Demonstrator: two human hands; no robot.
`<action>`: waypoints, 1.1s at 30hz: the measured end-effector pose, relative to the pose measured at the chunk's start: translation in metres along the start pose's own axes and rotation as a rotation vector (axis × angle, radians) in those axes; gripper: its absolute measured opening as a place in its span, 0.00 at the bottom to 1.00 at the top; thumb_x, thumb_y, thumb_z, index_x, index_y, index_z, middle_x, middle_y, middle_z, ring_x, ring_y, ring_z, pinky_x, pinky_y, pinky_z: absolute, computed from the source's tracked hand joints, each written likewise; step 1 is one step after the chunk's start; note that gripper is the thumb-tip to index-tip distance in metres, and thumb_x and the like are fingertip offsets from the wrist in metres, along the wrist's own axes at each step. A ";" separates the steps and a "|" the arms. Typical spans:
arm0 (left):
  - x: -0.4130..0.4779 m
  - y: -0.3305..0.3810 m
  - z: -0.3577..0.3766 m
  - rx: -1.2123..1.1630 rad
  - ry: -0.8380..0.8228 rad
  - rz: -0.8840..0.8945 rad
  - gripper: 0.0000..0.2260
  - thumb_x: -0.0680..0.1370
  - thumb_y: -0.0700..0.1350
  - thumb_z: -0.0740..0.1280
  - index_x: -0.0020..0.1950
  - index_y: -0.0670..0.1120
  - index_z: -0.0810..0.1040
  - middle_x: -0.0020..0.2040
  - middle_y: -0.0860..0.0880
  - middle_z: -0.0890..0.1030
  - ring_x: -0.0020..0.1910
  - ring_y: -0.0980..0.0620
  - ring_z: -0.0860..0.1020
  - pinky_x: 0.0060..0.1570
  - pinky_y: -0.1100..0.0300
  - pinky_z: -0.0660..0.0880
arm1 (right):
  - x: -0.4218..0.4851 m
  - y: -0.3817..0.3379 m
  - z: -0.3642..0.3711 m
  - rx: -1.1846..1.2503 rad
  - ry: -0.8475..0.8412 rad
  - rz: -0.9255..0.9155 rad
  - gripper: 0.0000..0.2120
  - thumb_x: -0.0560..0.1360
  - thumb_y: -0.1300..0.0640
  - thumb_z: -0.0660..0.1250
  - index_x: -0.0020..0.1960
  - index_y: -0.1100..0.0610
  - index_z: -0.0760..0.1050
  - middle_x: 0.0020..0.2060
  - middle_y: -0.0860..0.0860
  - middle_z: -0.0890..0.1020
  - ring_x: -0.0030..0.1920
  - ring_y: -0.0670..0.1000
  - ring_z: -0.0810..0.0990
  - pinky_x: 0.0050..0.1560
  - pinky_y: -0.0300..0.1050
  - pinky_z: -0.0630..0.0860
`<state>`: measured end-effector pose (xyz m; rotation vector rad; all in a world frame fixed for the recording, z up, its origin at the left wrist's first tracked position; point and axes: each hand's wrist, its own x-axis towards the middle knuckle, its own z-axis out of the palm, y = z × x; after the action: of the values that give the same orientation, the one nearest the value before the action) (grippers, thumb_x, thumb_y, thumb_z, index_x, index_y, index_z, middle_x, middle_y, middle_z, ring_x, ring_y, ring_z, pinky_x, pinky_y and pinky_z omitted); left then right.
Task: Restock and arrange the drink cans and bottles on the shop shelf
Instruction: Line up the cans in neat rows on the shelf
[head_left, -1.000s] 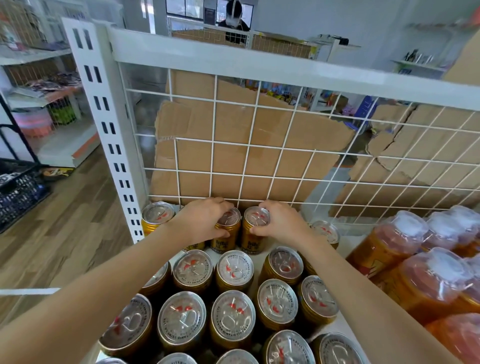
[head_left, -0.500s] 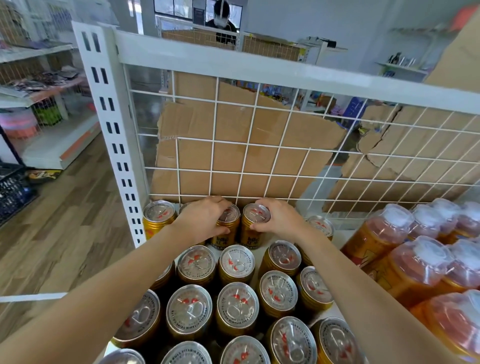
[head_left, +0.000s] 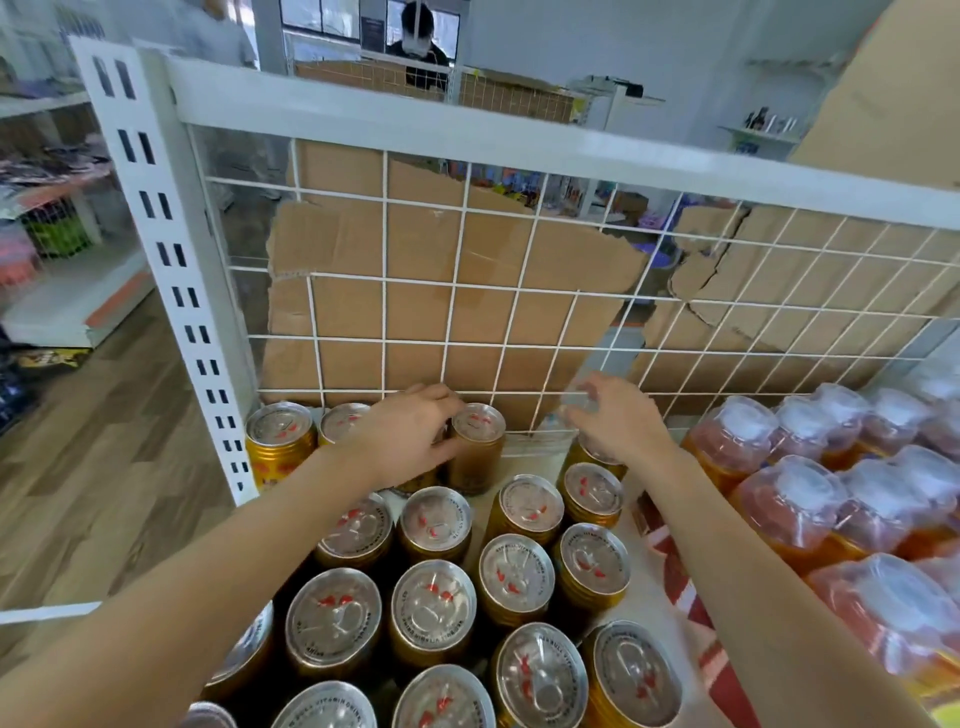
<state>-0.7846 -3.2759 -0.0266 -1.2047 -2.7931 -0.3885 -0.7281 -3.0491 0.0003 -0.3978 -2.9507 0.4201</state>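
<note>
Back-row alignment is in hand at frame centre: left hand (head_left: 410, 439) curls round a can (head_left: 477, 449) by the wire grid (head_left: 384, 284), right hand (head_left: 621, 421), blurred, sits over a neighbouring can (head_left: 583, 458), grip indeterminate; next, seat both flush.

- The left hand (head_left: 410, 434) is gripping a gold can (head_left: 475, 447) in the back row, just beside the wire grid (head_left: 385, 283).
- The right hand (head_left: 618, 421) is hovering with loose, blurred fingers over another back-row can (head_left: 592, 460).
- Wrapped orange bottles (head_left: 789, 499) are sitting at the right, packed close together.
</note>
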 end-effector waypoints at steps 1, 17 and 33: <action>0.005 0.007 0.000 -0.013 -0.037 0.009 0.20 0.79 0.51 0.60 0.71 0.48 0.67 0.68 0.49 0.69 0.67 0.49 0.67 0.65 0.54 0.66 | 0.000 0.008 -0.002 -0.051 -0.039 0.049 0.22 0.77 0.46 0.62 0.66 0.56 0.69 0.63 0.55 0.75 0.61 0.55 0.74 0.57 0.46 0.70; 0.006 0.027 0.045 -0.002 -0.132 -0.151 0.31 0.75 0.60 0.44 0.77 0.52 0.49 0.78 0.54 0.47 0.76 0.56 0.45 0.72 0.55 0.41 | 0.012 0.017 0.021 0.139 -0.181 0.053 0.27 0.70 0.51 0.72 0.67 0.55 0.70 0.64 0.54 0.74 0.63 0.54 0.71 0.59 0.47 0.70; 0.005 0.024 0.050 -0.035 -0.083 -0.150 0.41 0.65 0.65 0.34 0.77 0.52 0.48 0.77 0.55 0.47 0.76 0.54 0.43 0.72 0.56 0.42 | 0.015 0.002 0.032 0.290 -0.307 -0.057 0.31 0.69 0.53 0.74 0.67 0.52 0.64 0.65 0.51 0.70 0.64 0.52 0.70 0.55 0.41 0.65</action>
<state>-0.7689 -3.2432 -0.0686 -1.0446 -2.9707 -0.4080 -0.7478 -3.0513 -0.0290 -0.2309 -3.1083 0.9650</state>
